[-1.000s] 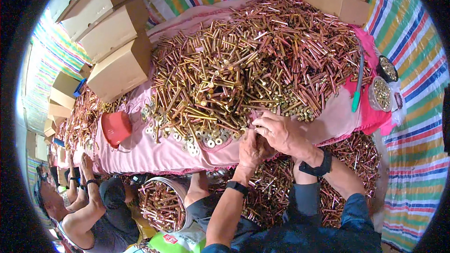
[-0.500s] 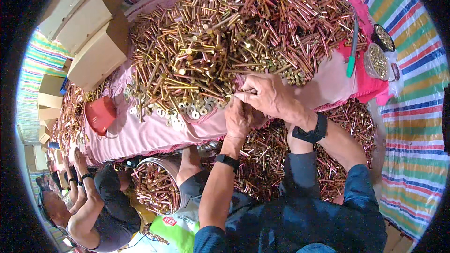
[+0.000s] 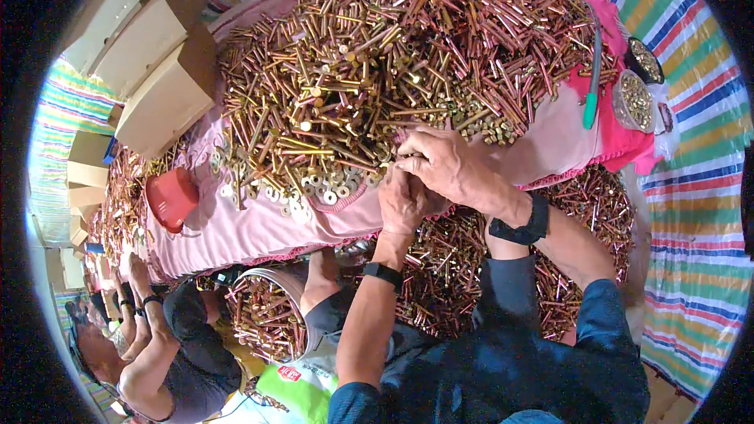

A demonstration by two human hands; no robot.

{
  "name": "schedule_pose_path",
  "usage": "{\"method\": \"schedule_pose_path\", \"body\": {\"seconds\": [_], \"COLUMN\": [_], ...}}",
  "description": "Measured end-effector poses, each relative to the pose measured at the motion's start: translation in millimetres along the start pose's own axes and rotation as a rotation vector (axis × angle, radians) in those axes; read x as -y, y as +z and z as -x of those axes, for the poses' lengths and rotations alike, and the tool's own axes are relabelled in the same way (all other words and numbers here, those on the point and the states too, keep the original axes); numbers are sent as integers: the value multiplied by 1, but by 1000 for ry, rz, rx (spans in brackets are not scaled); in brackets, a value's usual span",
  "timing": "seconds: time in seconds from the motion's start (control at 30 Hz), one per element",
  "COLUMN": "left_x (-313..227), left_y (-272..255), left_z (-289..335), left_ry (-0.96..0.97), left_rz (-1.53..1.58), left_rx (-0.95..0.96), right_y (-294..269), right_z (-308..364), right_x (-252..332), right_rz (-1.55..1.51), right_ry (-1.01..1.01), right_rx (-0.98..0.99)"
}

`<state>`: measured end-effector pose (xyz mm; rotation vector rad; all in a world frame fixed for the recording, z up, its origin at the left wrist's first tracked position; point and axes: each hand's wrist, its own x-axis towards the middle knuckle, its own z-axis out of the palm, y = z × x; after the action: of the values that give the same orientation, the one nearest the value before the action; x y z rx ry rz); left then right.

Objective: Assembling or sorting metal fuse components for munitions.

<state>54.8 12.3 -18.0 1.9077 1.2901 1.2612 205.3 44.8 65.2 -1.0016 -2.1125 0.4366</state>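
Note:
At the front edge of the pink cloth, my two hands meet. My left hand is closed, its fingers bunched under and against those of my right hand. The right fingers are pinched at the left fingertips; whatever they grip is too small and hidden to make out. Just beyond lies a big heap of brassy bolts, with reddish ones farther back. Flat washers lie scattered left of my hands, and nuts lie to the right.
A red plastic basket and cardboard boxes stand left. A green-handled tool and tubs of small parts sit right. Below are a bolt-filled bucket and more bolts. A co-worker works at left.
My right hand has dipped slightly and its fingers have drawn in closer to my left fingertips. The left hand stays nearly in place. The whole view has shifted a little.

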Motion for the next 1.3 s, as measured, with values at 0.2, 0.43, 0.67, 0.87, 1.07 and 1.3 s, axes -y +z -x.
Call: {"method": "schedule_pose_path", "body": {"seconds": [0.2, 0.43, 0.67, 0.87, 1.07, 1.3], "left_x": [10, 5, -7, -16, -13, -8], "left_y": [-8, -1, -8, -15, -10, -9], "left_z": [3, 1, 2, 10, 15, 14], "left_ry": [115, 62, 54, 173, 223, 145], "left_rz": [-115, -54, -133, -139, -74, -56], "left_rx": [25, -12, 18, 97, 80, 88], "right_y": [-16, 0, -18, 2, 47, 47], "right_z": [-9, -2, -14, -39, -50, -44], "right_x": [24, 2, 28, -10, -33, -38], "right_rz": [-151, 2, -221, -29, 88, 139], "right_ry": [307, -38, 355, -53, -194, -220], "right_rx": [56, 38, -49, 328, 498, 482]}}
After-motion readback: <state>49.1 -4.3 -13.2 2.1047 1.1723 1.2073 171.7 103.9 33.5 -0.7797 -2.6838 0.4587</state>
